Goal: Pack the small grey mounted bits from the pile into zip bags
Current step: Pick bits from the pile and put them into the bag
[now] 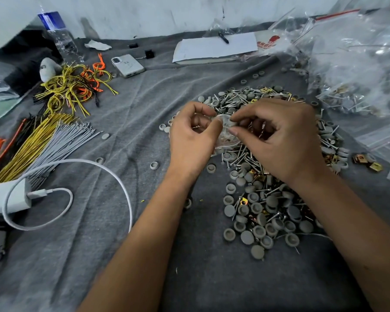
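Two hands, left (193,136) and right (277,136), each grip pinching one zip bag (226,134) above one pile (263,206)

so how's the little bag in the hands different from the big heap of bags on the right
The small zip bag is one single bag pinched between the left hand and the right hand above the pile of grey bits; the heap of bags is many, lying untouched on the grey cloth. The small zip bag looks crumpled, while the heap of bags spreads wide. Both are clear plastic holding some parts.
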Demonstrator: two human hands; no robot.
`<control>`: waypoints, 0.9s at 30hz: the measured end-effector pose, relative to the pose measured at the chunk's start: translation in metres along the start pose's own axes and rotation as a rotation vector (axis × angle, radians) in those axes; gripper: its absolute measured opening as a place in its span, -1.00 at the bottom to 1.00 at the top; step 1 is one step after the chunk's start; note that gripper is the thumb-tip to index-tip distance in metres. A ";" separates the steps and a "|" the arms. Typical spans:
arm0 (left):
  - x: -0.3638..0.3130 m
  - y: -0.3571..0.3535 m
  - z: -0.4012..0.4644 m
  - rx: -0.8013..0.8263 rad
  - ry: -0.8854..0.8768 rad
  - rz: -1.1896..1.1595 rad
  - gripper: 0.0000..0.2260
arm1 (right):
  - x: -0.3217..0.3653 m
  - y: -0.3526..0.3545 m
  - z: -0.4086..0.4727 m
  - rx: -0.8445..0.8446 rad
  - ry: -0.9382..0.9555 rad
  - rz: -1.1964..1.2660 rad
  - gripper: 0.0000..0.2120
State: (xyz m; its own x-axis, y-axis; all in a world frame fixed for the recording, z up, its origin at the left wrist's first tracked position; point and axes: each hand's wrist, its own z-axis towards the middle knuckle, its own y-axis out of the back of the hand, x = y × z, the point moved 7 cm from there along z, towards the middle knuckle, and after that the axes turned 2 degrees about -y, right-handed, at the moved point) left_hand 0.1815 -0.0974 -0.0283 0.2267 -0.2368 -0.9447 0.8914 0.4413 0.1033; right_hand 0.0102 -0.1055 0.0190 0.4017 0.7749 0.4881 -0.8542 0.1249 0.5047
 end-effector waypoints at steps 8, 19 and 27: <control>0.003 0.001 0.000 -0.007 0.003 -0.010 -0.92 | -0.002 -0.003 -0.001 0.029 -0.020 -0.020 -0.83; 0.007 0.013 0.003 -0.125 0.018 -0.019 -0.96 | -0.018 -0.006 0.000 0.097 -0.120 -0.017 -0.90; 0.008 0.024 0.005 -0.230 0.010 -0.015 -0.95 | -0.021 -0.046 -0.015 0.615 -0.152 -0.317 -0.66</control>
State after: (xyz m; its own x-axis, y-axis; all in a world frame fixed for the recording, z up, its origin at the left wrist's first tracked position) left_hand 0.2064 -0.0931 -0.0319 0.2091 -0.2370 -0.9487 0.7817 0.6235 0.0165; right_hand 0.0359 -0.1181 -0.0256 0.6799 0.6587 0.3222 -0.3647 -0.0774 0.9279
